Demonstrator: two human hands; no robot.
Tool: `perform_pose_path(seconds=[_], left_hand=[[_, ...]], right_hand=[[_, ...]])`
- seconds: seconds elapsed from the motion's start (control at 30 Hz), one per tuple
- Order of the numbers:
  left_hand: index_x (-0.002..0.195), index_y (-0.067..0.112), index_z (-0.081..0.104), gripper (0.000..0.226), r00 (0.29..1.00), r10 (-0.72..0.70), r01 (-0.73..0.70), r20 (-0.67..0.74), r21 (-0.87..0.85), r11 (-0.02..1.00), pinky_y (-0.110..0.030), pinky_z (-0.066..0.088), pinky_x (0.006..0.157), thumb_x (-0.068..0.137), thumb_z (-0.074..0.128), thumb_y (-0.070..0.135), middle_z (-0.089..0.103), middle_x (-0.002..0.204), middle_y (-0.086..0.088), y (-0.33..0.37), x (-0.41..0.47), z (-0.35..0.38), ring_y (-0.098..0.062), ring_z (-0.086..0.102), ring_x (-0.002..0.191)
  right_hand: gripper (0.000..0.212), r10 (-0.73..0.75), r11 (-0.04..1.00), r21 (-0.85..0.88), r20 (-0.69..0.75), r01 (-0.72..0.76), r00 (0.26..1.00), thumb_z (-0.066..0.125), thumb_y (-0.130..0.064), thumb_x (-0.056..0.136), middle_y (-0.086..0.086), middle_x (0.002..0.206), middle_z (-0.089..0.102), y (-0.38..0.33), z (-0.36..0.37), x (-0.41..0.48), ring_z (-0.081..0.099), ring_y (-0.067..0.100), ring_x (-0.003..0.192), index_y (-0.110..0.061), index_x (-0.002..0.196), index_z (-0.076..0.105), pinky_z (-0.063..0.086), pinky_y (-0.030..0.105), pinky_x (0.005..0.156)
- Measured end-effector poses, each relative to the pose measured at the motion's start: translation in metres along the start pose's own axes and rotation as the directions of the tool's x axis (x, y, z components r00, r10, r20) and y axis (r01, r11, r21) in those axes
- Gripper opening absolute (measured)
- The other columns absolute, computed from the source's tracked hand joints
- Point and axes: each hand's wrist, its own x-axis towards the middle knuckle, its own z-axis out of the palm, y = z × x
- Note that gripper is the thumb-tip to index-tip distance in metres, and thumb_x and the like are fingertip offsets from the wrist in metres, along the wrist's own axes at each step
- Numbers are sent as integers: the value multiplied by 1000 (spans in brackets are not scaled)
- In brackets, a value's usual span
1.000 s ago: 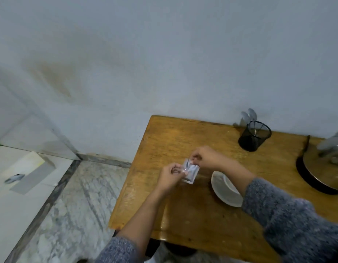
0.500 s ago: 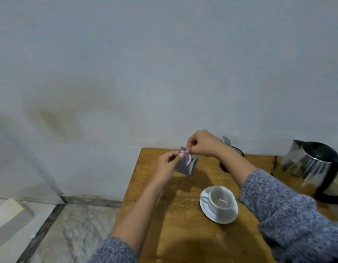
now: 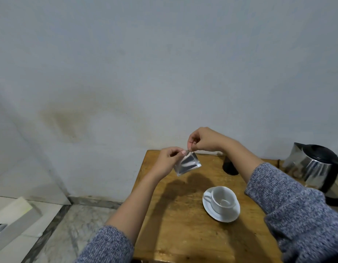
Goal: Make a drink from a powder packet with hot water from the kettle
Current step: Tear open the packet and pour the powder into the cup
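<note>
A small silver powder packet [image 3: 187, 164] hangs in the air above the far left part of the wooden table [image 3: 183, 234]. My left hand [image 3: 169, 160] pinches its top left corner. My right hand [image 3: 202, 139] is raised slightly higher and pinches a thin strip at the packet's top edge. A white cup [image 3: 223, 200], empty inside, stands on a white saucer [image 3: 221, 215] below and to the right of the packet. The steel kettle [image 3: 316, 168] with a black lid and handle stands at the table's right edge.
A black mesh holder [image 3: 230, 166] stands near the wall, partly hidden by my right forearm. The wall is close behind the table. Left of the table the marble floor [image 3: 69, 234] drops away, with a pale block [image 3: 14, 217] lying on it.
The view has tilted up a little since one second ago. Both hands lifted the packet off the table, and my right hand has now pulled up and away from the left along the packet's top.
</note>
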Motion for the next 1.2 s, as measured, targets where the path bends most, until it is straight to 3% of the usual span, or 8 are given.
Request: perform_pose_path(seconds=[0.13, 0.33, 0.43, 0.53, 0.7, 0.87, 1.07, 1.2], left_hand=[[87, 13, 66, 14, 1000, -3, 3, -27, 23, 1000, -23, 44, 70, 91, 54, 17, 63, 79, 3, 2, -2, 0, -14, 56, 79], [82, 10, 63, 16, 998, -10, 12, -70, 33, 999, -2, 37, 54, 92, 51, 12, 58, 72, 4, 3, -7, 4, -6, 50, 68], [83, 8, 63, 15, 994, -59, 58, -96, -15, 998, -3, 38, 51, 91, 51, 11, 58, 72, 2, 4, -5, 7, -7, 51, 67], [84, 8, 63, 15, 988, -114, 108, -109, -55, 993, -11, 41, 55, 91, 51, 12, 59, 75, 0, 5, 0, 7, -9, 52, 69], [89, 4, 64, 16, 977, -159, 152, -139, -64, 986, -4, 36, 40, 92, 49, 10, 57, 76, -4, 0, 7, 8, -10, 49, 63], [77, 4, 57, 16, 948, -203, 185, -247, -91, 978, -10, 32, 34, 90, 47, 7, 50, 61, -4, -8, 24, 2, -16, 42, 55], [61, 21, 59, 30, 913, -249, 225, -324, -107, 968, -27, 43, 57, 89, 49, 19, 61, 62, 0, -29, 43, -17, -21, 53, 60], [66, 17, 59, 27, 899, -266, 239, -349, -120, 964, -28, 40, 55, 90, 47, 19, 60, 68, -6, -38, 52, -30, -21, 48, 59]], right_hand=[[9, -23, 1000, -13, -37, 22, 999, 61, -9, 80, 6, 83, 69, -2, 9, 2, 59, 14, 73, -13, 81, 69, 51, 27, 70], [8, -36, 999, -29, -63, 34, 997, 62, -9, 79, 9, 82, 70, 1, 21, 2, 59, 14, 71, -10, 80, 70, 52, 29, 69], [11, -59, 996, -72, -104, 52, 993, 60, -9, 81, 9, 81, 70, 1, 26, 2, 58, 15, 68, -14, 77, 69, 49, 29, 65], [13, -109, 975, -211, -156, 75, 982, 57, -13, 82, 0, 76, 64, -1, 30, 3, 51, 14, 64, -21, 75, 66, 36, 23, 52], [13, -216, 932, -335, -199, 140, 956, 54, -18, 87, -11, 79, 50, 4, 37, 2, 45, 12, 81, -21, 88, 67, 34, 28, 63], [11, -310, 901, -353, -115, 253, 944, 55, -19, 89, -3, 94, 61, 6, 47, 5, 48, 13, 90, -20, 91, 66, 37, 29, 64], [8, -335, 912, -246, 20, 329, 942, 59, -21, 88, -4, 85, 55, 9, 46, 7, 46, 11, 83, -18, 88, 67, 48, 42, 78], [7, -354, 902, -228, 92, 366, 931, 60, -20, 87, -1, 86, 58, 8, 46, 10, 53, 17, 86, -20, 85, 66, 49, 44, 77]])
